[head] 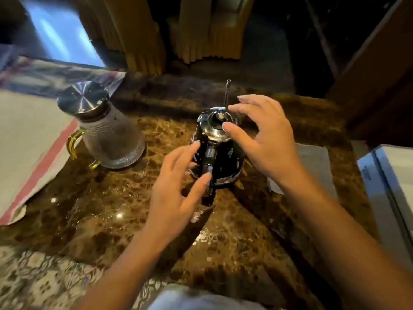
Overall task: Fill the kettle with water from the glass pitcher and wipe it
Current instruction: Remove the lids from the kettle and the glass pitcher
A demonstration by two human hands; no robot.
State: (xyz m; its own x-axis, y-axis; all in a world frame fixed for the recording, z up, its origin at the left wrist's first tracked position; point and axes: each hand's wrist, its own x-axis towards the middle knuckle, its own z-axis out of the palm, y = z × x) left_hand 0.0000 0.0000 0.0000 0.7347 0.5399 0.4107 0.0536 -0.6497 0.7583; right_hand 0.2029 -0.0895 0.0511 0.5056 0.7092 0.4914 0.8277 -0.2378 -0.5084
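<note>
Marble tabletop (pixel 107 211), brown and glossy, carries everything, with a pale cloth with a red stripe (pixel 33 157) draped over its left edge and a patterned fabric (pixel 40 278) across the near left corner. Off the right edge sits a white box (pixel 388 182), and a grey folded cloth (pixel 317 162) lies flat near that same edge, partly under the person's right forearm. Toward the left edge stands the glass pitcher (pixel 111 139), upright, frosted-looking in the body, with a shiny metal lid (pixel 83 97) on top and a yellowish glass handle (pixel 73 142) turned toward the striped cloth. The black kettle (pixel 225 157) stands upright about mid-table, well apart from the pitcher, its chrome lid (pixel 214 121) in place and its thin spout (pixel 227 95) pointing at the far edge. The left hand (pixel 176 193) is at the kettle's near side by the handle, fingers spread, not clamped on anything; whether the fingertips touch the kettle I cannot tell. The right hand (pixel 263 137) hangs over the lid, fingers loosely spread and curved, thumb tip just beside the lid's rim, gripping nothing.
</note>
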